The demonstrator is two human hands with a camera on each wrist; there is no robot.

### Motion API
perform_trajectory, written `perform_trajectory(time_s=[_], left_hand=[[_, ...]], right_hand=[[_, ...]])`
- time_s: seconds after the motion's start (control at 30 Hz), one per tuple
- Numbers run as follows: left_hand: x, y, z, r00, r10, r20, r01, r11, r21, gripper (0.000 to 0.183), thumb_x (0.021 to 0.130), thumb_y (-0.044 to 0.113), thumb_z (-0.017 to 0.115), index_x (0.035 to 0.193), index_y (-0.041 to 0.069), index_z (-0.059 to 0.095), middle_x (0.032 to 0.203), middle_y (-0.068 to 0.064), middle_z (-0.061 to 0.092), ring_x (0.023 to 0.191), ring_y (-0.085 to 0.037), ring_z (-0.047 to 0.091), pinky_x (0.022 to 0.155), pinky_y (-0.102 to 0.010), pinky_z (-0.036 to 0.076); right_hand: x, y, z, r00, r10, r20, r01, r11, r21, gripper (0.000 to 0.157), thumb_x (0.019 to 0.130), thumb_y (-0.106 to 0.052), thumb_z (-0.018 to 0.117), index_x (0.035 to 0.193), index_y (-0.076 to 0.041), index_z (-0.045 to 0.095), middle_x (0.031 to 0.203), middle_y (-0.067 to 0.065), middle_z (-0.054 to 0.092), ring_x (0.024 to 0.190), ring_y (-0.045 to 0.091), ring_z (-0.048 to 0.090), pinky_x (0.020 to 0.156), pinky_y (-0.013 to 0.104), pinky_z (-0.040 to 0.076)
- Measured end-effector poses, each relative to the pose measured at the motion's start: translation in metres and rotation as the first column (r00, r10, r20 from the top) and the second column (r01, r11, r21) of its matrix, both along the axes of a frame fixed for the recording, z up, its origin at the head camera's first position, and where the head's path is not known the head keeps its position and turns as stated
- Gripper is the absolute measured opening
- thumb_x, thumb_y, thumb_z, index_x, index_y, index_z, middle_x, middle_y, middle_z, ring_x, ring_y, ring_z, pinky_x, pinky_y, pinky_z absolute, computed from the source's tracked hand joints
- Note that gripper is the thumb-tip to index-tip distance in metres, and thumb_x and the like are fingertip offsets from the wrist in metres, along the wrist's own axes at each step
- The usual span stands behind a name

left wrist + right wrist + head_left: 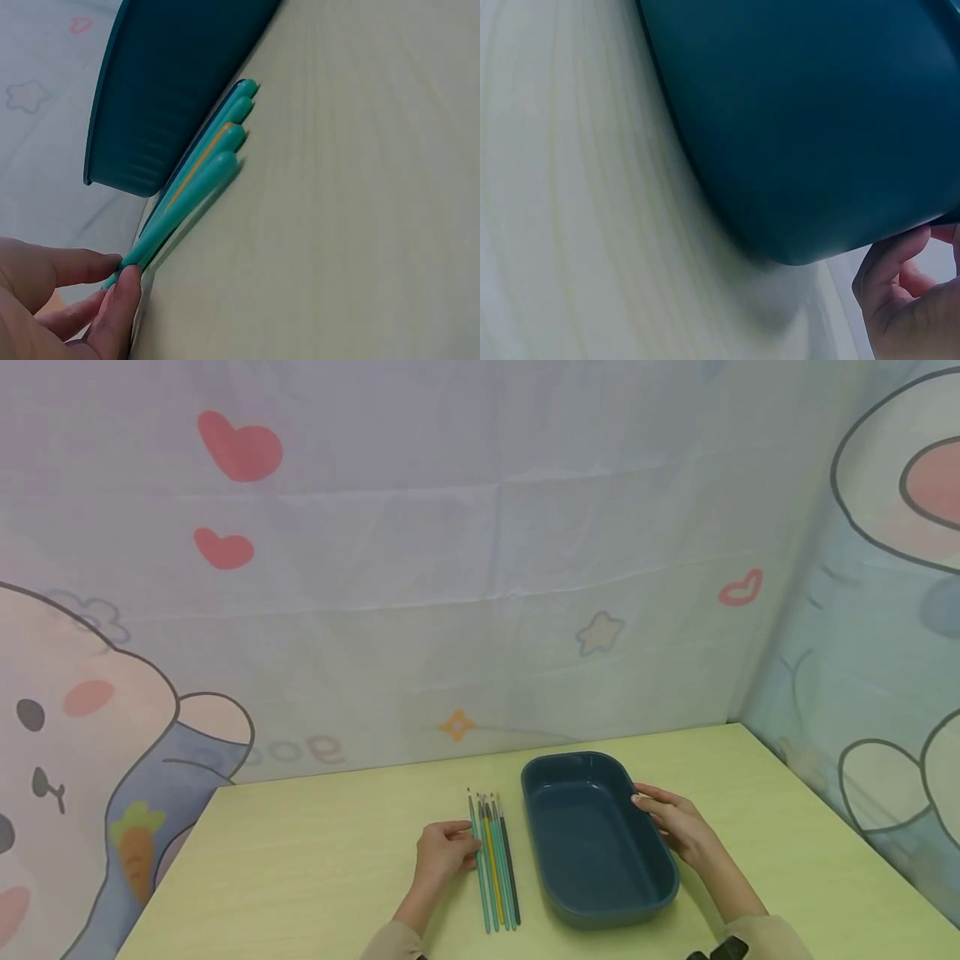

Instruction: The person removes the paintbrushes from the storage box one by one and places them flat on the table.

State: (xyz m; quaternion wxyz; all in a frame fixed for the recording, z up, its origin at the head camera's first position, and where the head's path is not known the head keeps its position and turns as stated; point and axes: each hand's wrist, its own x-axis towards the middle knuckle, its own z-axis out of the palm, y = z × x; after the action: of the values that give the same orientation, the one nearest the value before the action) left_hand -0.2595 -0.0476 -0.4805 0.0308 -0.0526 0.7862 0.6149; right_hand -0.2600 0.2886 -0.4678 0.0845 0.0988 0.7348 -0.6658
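Observation:
Several slim paintbrushes [493,860], mostly green with one yellow and one dark, lie side by side on the table. My left hand [446,853] pinches the leftmost green paintbrush [187,196] between thumb and fingers, while the rounded handle ends fan out in the left wrist view. To the right of the brushes stands a deep, dark blue tub [592,827] with rounded corners and a bare inside. My right hand [671,821] grips its right rim, thumb on the edge and fingers against the outer wall. In the right wrist view, curled fingers [889,262] sit at the tub's edge.
The pale yellow table [315,852] ends at a hanging cloth [420,568] printed with hearts and cartoon animals. A second cloth [840,693] closes the right side. The brushes lie close to the tub's left wall.

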Motion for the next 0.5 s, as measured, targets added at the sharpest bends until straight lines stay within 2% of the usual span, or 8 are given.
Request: perform_trajectory(time_s=[0.5], left_hand=[[-0.0021, 0.0061, -0.0059, 0.997, 0.012, -0.082, -0.025, 0.987, -0.158, 0.032, 0.07, -0.004, 0.065, 0.102, -0.008, 0.063, 0.079, -0.012, 0.063, 0.052, -0.006, 0.058, 0.051, -0.021, 0.055]], right_hand=[[0.0008, 0.0004, -0.0001, 1.0, 0.009, -0.007, -0.009, 1.0, -0.007, 0.066, 0.086, -0.038, 0.057, 0.14, -0.008, 0.032, 0.138, 0.019, 0.039, 0.094, 0.008, 0.06, 0.076, 0.027, 0.054]])
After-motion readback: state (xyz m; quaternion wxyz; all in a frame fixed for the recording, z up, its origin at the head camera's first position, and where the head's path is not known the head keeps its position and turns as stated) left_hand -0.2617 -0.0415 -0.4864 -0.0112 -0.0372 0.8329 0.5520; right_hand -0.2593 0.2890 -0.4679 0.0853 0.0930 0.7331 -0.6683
